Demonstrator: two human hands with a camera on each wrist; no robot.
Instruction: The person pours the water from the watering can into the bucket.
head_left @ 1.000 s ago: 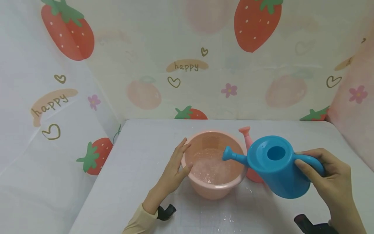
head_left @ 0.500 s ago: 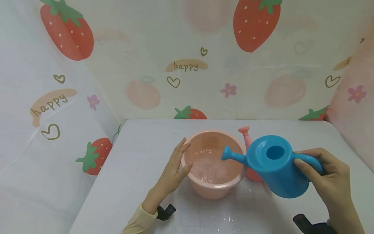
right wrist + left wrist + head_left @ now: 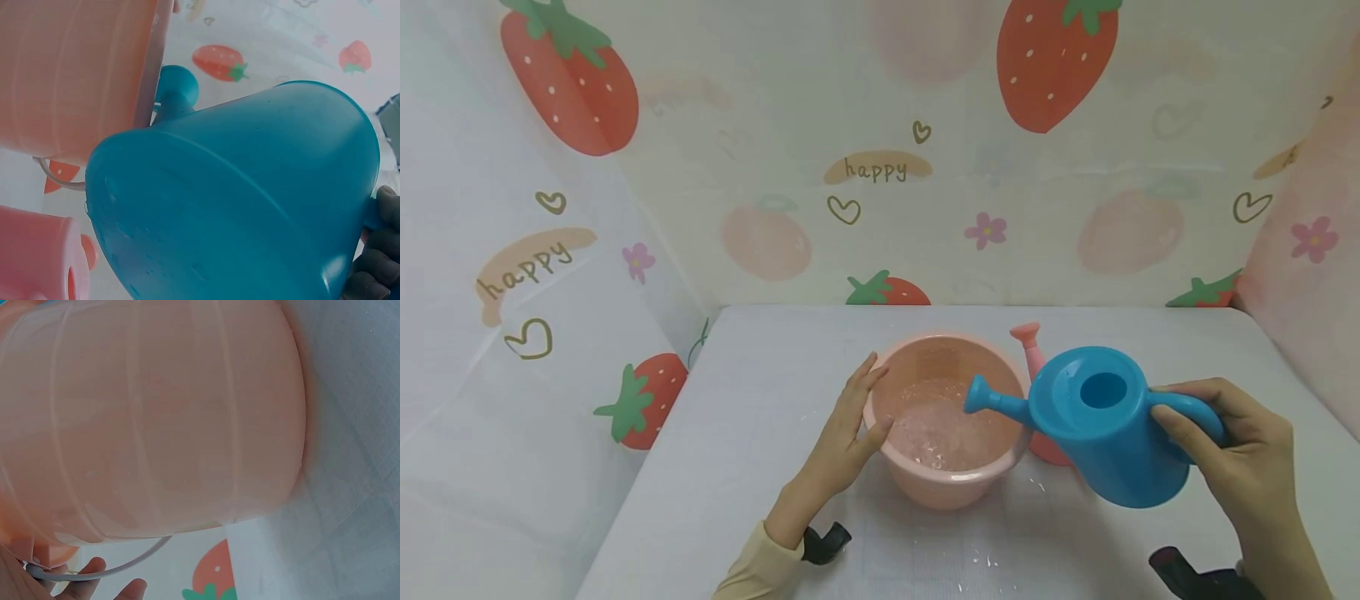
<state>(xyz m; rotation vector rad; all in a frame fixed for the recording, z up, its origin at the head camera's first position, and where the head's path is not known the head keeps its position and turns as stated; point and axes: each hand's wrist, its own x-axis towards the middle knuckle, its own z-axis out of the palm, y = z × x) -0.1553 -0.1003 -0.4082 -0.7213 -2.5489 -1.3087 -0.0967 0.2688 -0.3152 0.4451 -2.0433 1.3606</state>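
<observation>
A pink bucket (image 3: pixel 934 492) stands upright on the table, holding water (image 3: pixel 943 425) with ripples on its surface. My left hand (image 3: pixel 842 442) rests against the bucket's left rim, fingers fairly straight, thumb at the near side. In the left wrist view, fingertips (image 3: pixel 94 565) show beside the bucket's thin handle (image 3: pixel 125 567). My right hand (image 3: pixel 1240 450) grips the loop handle of a blue watering can (image 3: pixel 1120 450), raised above the table. Its spout (image 3: pixel 992 400) reaches over the bucket's right rim, the can tilted slightly toward it. No stream shows at the spout.
Behind the blue can stands a pink watering can (image 3: pixel 1033 354), partly hidden, close to the bucket's right side. Water drops (image 3: pixel 981 562) lie on the white table (image 3: pixel 790 367). Strawberry-printed sheeting (image 3: pixel 880 233) encloses the back and sides.
Ripples and glints on the water in the bucket shift. The whole view drifts slightly left; both hands and the blue watering can keep nearly the same pose.
</observation>
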